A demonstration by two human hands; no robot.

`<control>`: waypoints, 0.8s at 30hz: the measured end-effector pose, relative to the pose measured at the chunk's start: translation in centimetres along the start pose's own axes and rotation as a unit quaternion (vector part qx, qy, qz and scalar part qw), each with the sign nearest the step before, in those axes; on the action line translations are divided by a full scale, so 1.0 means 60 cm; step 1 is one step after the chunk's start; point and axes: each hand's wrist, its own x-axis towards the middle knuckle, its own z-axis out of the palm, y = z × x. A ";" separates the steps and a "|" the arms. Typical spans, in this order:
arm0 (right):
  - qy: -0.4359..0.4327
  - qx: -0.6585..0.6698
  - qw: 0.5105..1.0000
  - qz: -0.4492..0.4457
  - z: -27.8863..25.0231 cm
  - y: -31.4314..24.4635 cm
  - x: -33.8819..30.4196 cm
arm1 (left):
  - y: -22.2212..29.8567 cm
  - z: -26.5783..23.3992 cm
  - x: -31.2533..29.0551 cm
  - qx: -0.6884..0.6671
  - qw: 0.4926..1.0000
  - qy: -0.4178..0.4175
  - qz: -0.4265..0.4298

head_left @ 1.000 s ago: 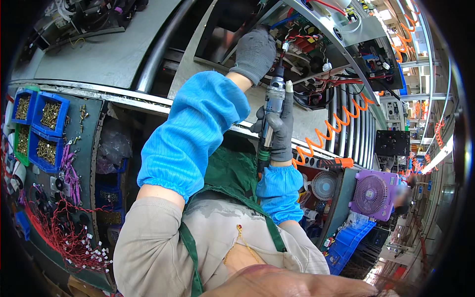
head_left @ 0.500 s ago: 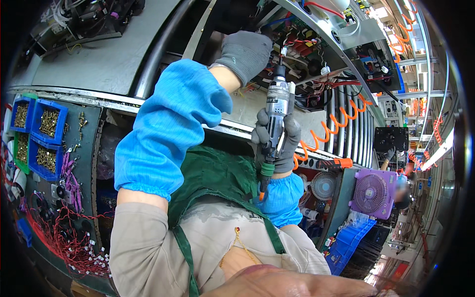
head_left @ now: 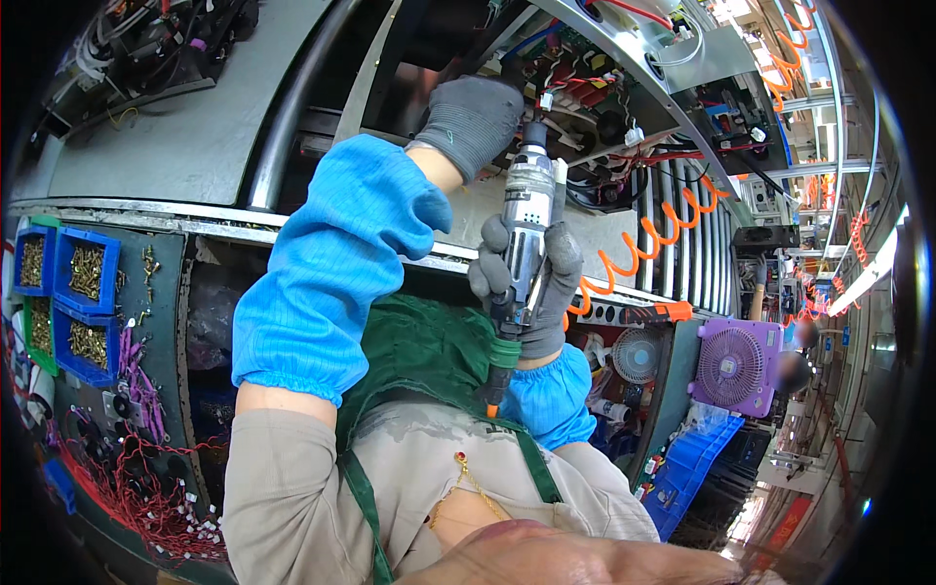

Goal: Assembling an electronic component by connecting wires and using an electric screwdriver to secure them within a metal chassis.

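Note:
My right hand (head_left: 531, 278), in a dark grey glove, is wrapped round a silver and black pneumatic screwdriver (head_left: 527, 200). Its nose points away from me into an open metal-framed machine (head_left: 673, 112) with circuit boards and wiring. Beside the nose, on the left, my gloved left hand (head_left: 473, 125) reaches into the machine. Its fingers are curled, and their tips, with whatever they may hold, are hidden. A white wire connector (head_left: 546, 100) shows close to the screwdriver's nose. Blue sleeve covers (head_left: 327, 263) are on both forearms.
Blue bins (head_left: 88, 273) of brass-coloured screws stand on the left bench, with red wires (head_left: 146, 497) nearer me. An orange coiled hose (head_left: 634, 258) runs right of the screwdriver over the rollers (head_left: 687, 244). A purple fan (head_left: 733, 366) and a blue tray (head_left: 692, 478) are further right.
The screwdriver and both hands sit slightly further left in the view. My left hand is a little lower in the picture. The right hand's grip on the screwdriver is unchanged.

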 end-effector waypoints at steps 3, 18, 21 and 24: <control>0.033 -0.004 0.999 0.013 0.011 0.004 0.000 | 0.002 -0.006 0.000 -0.018 1.000 0.002 0.000; 0.033 -0.052 0.998 -0.025 0.013 0.002 0.002 | -0.004 0.008 -0.002 0.014 0.999 0.034 0.004; -0.008 0.008 1.000 -0.013 0.005 -0.006 0.003 | 0.004 0.003 0.003 0.013 1.000 0.023 0.009; 0.028 -0.021 0.999 0.003 0.001 -0.006 0.004 | 0.004 -0.010 -0.003 0.020 1.000 0.011 0.012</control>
